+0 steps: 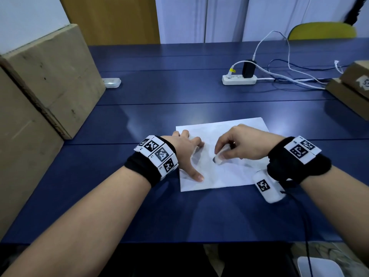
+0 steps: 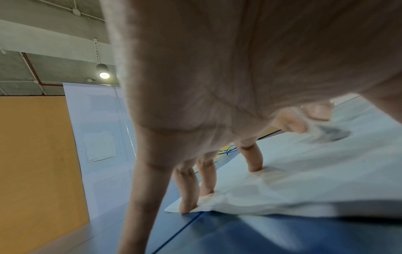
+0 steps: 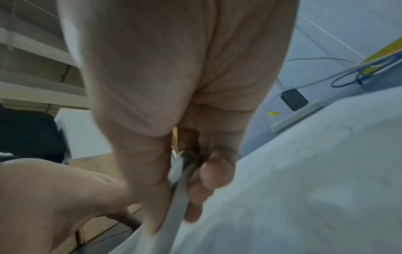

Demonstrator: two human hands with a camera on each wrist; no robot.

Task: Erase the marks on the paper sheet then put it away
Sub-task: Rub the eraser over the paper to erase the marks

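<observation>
white paper sheet (image 1: 221, 154) lying flat on the blue table (image 1: 179, 92), long axis running left to right, just in front of the body. pinned at its left edge by the left hand (image 1: 184, 151), fingers (image 2: 253, 158) spread straight and pressing down. right hand (image 1: 241, 143) over the sheet's middle, pinching a white eraser (image 1: 218, 157) with a darkened tip, tip down on the paper just right of the left thumb. likely mid-erase; remaining marks too faint to place. no brand or readable writing on sheet or eraser; only square coded tags on the wristbands (image 1: 159, 154).
</observation>
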